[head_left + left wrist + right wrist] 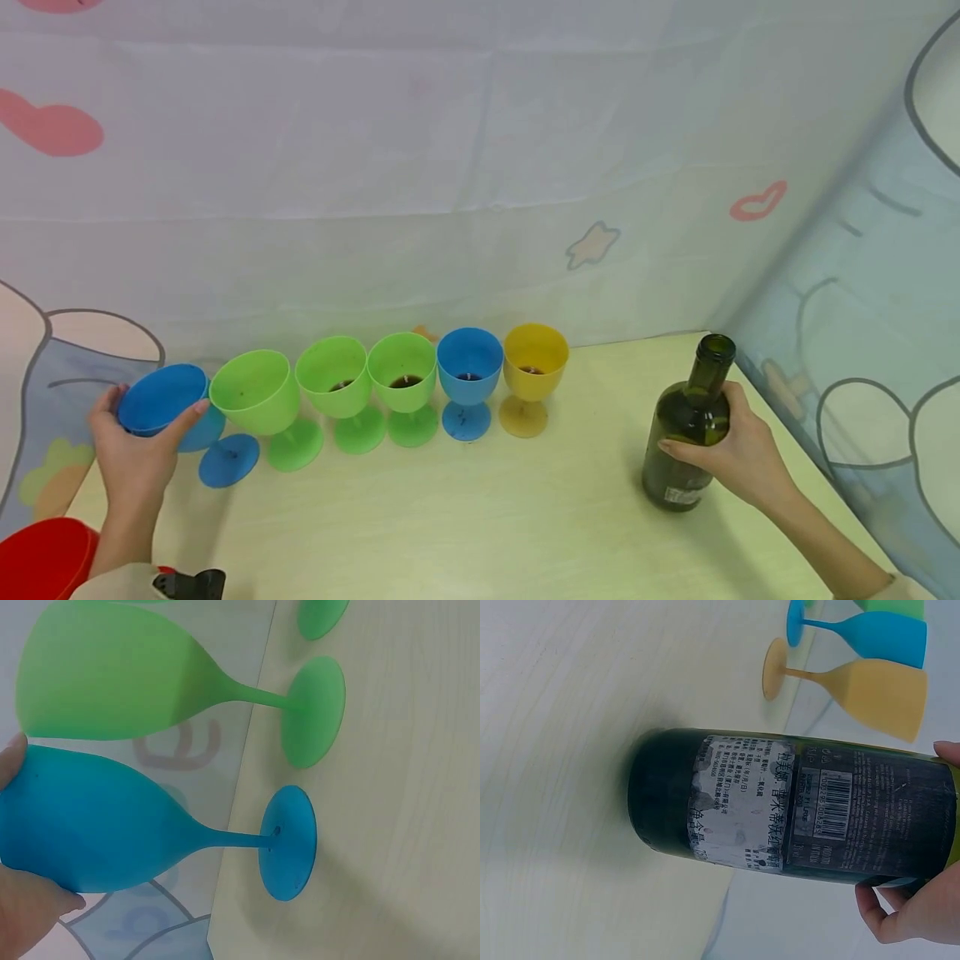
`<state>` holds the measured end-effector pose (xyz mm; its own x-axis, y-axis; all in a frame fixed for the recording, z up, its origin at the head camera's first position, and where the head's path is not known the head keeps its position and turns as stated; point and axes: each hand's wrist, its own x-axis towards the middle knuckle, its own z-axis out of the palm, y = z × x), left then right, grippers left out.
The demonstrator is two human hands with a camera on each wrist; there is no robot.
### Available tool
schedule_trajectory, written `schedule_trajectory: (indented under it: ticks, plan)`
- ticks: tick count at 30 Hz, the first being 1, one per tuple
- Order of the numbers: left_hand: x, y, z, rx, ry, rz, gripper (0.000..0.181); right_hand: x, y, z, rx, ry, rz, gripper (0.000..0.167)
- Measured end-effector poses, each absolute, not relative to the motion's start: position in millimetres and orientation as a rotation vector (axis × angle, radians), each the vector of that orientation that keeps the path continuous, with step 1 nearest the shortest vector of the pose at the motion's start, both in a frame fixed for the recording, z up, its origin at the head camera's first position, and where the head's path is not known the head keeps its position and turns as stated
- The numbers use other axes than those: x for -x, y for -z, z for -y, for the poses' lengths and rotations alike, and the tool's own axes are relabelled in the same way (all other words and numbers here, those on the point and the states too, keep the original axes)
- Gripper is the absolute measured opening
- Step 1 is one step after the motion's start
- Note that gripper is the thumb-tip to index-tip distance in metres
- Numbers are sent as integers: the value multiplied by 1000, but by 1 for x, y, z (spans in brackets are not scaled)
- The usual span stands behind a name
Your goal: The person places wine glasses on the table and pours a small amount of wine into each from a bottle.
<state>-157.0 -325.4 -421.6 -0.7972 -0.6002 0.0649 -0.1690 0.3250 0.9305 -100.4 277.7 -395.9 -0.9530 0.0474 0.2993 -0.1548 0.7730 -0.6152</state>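
Observation:
My left hand (138, 454) holds the bowl of a blue goblet (97, 817) at the left end of a row, thumb on one side and fingers on the other. Whether its foot touches the table, I cannot tell. Right beside it stands a green goblet (255, 392), with no dark liquid visible inside. On the right, my right hand (738, 454) grips a dark green wine bottle (684, 450) around its upper body. The bottle is roughly upright and uncapped, with a white and black label (742, 802) on its side.
Two more green goblets (333, 379) (402, 375), another blue goblet (470, 367) and a yellow goblet (536, 367) continue the row, each with a little dark liquid. A red container (45, 558) is at lower left. Printed cloth (480, 167) hangs behind the pale table (465, 525).

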Motion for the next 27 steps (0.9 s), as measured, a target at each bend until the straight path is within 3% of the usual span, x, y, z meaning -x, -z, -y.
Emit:
schedule_trajectory:
  ticks: [5, 16, 24, 27]
  plan:
    - [162, 428, 331, -656, 1448, 2208, 92, 100, 396, -278, -84, -955, 2662, 77]
    - [129, 382, 294, -725, 1429, 2255, 90, 101, 397, -277, -90, -948, 2651, 77]
    - [99, 369, 277, -626, 1461, 2141, 79, 101, 398, -276, -103, -954, 2636, 78]
    - [91, 381, 287, -612, 1422, 2107, 79, 102, 399, -276, -118, -959, 2629, 78]
